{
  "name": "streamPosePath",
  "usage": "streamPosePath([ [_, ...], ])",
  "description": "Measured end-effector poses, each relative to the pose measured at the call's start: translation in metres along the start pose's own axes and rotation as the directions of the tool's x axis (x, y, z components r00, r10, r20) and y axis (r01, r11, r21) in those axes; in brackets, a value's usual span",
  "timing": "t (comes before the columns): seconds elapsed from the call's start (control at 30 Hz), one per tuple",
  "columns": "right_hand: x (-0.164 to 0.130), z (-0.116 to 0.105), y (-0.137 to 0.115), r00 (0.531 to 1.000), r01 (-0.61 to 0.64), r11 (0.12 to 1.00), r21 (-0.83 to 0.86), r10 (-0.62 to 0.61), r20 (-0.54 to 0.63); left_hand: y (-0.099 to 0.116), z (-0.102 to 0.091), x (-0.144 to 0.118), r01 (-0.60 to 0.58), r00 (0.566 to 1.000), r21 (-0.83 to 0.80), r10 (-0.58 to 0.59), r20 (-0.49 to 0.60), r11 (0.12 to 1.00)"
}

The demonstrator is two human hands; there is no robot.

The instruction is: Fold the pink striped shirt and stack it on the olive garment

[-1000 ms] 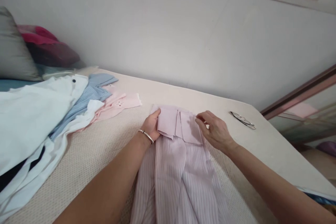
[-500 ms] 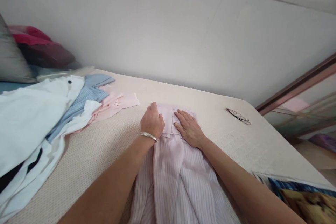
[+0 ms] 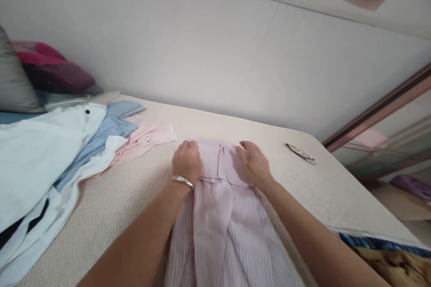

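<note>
Both our hands rest on the folded top of the shirt on the bed: left hand and right hand, fingers curled, pressing, not gripping. We should press evenly so the fold lies flat.

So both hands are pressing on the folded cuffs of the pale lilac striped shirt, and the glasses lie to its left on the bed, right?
Not quite. The head view shows the glasses to the right of the shirt, on the bed. The left hand and right hand do press on its cuffs.

The bottom edge is cutting off the lilac striped shirt; the left edge is cropping the white garment.
</note>
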State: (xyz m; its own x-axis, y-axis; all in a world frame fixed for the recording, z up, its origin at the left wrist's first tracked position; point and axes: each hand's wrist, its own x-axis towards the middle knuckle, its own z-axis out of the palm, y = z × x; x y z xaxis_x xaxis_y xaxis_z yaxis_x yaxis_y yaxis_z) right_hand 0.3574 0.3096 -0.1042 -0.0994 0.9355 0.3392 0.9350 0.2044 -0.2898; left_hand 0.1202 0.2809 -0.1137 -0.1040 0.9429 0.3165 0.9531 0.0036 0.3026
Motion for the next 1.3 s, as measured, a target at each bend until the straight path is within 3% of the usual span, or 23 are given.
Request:
streamPosePath([
  [0.07,0.009,-0.008,0.014,0.954,-0.298,0.953,-0.051,0.298,0.0,-0.007,-0.002,0.008,0.112,0.994,0.009,-0.112,0.02,0.994],
  [0.1,0.013,-0.01,0.021,0.919,-0.389,0.918,-0.082,0.393,0.033,-0.01,-0.001,0.011,0.135,0.99,0.004,-0.135,0.045,0.991],
  [0.17,0.019,-0.009,0.033,0.881,-0.448,0.887,-0.114,0.459,0.111,-0.013,0.003,0.016,0.157,0.984,-0.017,-0.155,0.091,0.987],
  [0.33,0.022,0.004,0.037,0.89,-0.421,0.902,-0.091,0.431,0.147,-0.013,0.007,0.019,0.23,0.969,-0.036,-0.225,0.105,0.973],
  [0.53,0.012,0.011,0.033,0.917,-0.382,0.92,-0.091,0.39,0.089,-0.013,0.004,0.017,0.263,0.963,0.004,-0.262,0.065,0.965],
  [0.9,0.012,0.017,0.035,0.878,-0.473,0.874,-0.11,0.478,0.021,-0.015,0.0,0.021,0.361,0.93,-0.036,-0.356,0.089,0.932],
  [1.3,0.005,0.005,0.036,0.873,-0.485,0.872,-0.067,0.487,0.034,-0.013,-0.001,0.018,0.269,0.958,0.054,-0.273,0.088,0.962],
])
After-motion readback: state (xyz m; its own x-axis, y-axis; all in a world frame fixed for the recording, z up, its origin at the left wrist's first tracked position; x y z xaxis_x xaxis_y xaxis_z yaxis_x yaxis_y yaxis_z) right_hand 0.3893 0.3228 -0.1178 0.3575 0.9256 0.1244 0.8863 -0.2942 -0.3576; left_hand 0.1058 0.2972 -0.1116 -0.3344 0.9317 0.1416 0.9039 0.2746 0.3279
